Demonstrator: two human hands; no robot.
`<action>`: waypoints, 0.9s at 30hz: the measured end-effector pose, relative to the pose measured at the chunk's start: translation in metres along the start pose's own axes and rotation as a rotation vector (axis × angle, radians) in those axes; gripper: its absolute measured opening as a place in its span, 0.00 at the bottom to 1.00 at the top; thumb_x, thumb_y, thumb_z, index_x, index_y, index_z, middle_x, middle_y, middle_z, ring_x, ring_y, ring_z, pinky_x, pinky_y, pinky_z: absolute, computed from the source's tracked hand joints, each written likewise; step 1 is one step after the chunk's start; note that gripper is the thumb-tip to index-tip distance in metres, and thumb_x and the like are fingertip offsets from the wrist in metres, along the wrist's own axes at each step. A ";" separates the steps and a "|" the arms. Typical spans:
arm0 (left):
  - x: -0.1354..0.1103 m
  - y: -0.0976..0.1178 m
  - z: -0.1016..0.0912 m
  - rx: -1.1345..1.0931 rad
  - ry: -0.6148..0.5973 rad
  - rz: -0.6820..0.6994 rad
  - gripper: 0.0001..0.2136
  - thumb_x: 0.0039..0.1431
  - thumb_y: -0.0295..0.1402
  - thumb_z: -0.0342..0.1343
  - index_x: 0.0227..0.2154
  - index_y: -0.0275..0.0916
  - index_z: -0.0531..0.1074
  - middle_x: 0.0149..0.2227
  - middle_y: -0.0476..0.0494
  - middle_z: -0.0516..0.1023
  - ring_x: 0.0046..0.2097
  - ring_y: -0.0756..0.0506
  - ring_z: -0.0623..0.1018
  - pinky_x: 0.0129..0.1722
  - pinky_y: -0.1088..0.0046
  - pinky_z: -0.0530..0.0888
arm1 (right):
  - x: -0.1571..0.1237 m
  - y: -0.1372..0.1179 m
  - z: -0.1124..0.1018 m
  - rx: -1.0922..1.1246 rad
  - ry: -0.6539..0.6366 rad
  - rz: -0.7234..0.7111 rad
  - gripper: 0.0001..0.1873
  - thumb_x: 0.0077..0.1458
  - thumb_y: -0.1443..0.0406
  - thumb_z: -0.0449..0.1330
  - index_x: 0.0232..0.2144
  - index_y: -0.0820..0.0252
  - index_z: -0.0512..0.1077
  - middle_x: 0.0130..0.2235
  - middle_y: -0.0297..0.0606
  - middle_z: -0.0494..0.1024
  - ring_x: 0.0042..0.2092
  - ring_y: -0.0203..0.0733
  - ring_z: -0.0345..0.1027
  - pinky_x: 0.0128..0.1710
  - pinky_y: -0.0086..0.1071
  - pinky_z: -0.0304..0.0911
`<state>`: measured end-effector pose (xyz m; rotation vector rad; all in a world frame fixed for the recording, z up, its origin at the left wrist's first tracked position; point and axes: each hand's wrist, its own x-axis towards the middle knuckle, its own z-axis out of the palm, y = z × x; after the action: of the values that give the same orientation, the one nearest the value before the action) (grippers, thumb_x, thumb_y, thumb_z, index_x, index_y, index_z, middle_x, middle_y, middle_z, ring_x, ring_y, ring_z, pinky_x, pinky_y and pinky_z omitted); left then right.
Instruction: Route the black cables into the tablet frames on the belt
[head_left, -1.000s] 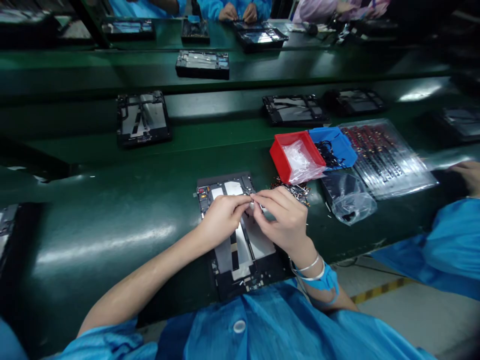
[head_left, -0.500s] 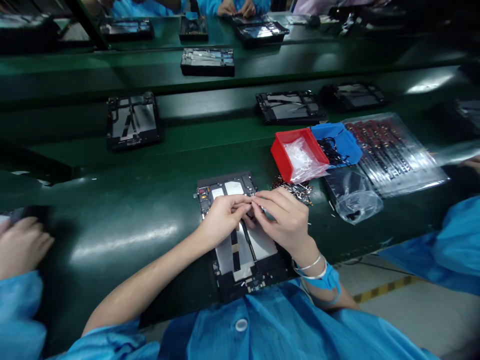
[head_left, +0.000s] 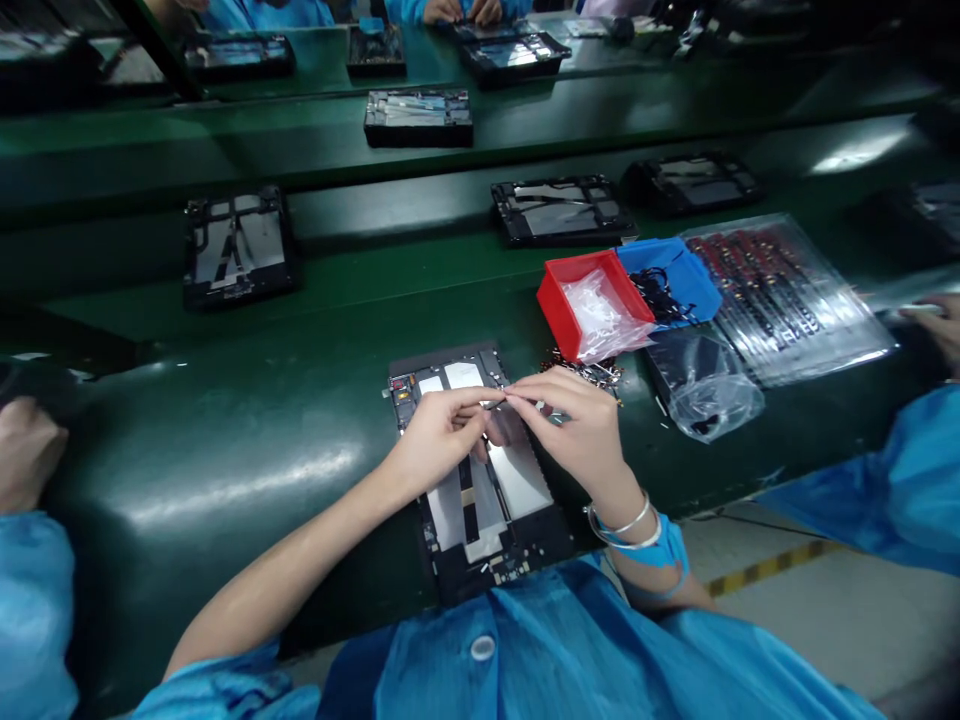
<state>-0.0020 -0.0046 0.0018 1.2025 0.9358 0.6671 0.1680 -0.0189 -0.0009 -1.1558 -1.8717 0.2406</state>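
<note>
An opened tablet (head_left: pixel 525 482), with black frame, white panels and dark flat cables inside, lies on the green bench in front of me. Over its upper half, my left hand (head_left: pixel 436 432) is closed, thumb and fingers pinched around a small thin dark piece too small to name. My right hand (head_left: pixel 576 422) meets it there, its fingertips pressed together at the piece's other end. A bracelet and a blue band circle my right wrist. Just beyond my right hand lies a pile of small metallic parts (head_left: pixel 592 372), partly hidden by it.
Right of centre stand a red bin (head_left: pixel 559 300) with clear plastic bags and a blue bin (head_left: pixel 701 290) with black cables. Beside them lie a clear tray (head_left: pixel 840 320) of strips and a plastic bag (head_left: pixel 716 400). More tablets (head_left: pixel 236 245) sit farther back. Co-workers' hands (head_left: pixel 26 450) show at both sides.
My fingertips draw slightly apart, showing more of the small dark piece. Tablets behind the bench have shifted left. The left co-worker's hand moved away; the right co-worker's hand shows more.
</note>
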 end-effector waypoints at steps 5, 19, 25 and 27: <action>0.000 0.002 -0.007 0.058 -0.033 0.000 0.13 0.52 0.25 0.53 0.38 0.33 0.79 0.21 0.48 0.77 0.19 0.52 0.74 0.22 0.79 0.70 | 0.006 0.002 -0.009 0.073 -0.105 -0.028 0.06 0.55 0.70 0.60 0.29 0.58 0.76 0.29 0.36 0.81 0.30 0.36 0.72 0.29 0.31 0.68; 0.007 -0.008 -0.014 -0.378 -0.183 0.013 0.28 0.56 0.34 0.60 0.59 0.33 0.65 0.29 0.38 0.82 0.19 0.50 0.77 0.14 0.82 0.60 | 0.018 0.049 -0.045 -0.423 0.213 0.268 0.08 0.51 0.68 0.60 0.34 0.58 0.79 0.35 0.42 0.81 0.37 0.47 0.72 0.38 0.42 0.66; 0.003 -0.004 -0.008 -0.515 -0.404 0.022 0.36 0.58 0.35 0.61 0.66 0.40 0.50 0.28 0.43 0.82 0.21 0.49 0.78 0.16 0.83 0.63 | -0.003 0.006 -0.007 0.665 -0.209 0.441 0.07 0.49 0.57 0.66 0.27 0.53 0.79 0.29 0.35 0.79 0.31 0.38 0.72 0.29 0.32 0.67; -0.001 -0.007 -0.002 -0.519 -0.430 0.018 0.37 0.58 0.37 0.61 0.66 0.39 0.51 0.27 0.44 0.81 0.21 0.49 0.78 0.15 0.82 0.62 | -0.006 -0.003 0.002 0.893 -0.208 0.445 0.06 0.46 0.58 0.69 0.25 0.52 0.79 0.27 0.33 0.79 0.31 0.37 0.72 0.31 0.31 0.68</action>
<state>-0.0045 -0.0063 -0.0048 0.8379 0.3574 0.5865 0.1658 -0.0244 -0.0036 -0.8913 -1.3664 1.3337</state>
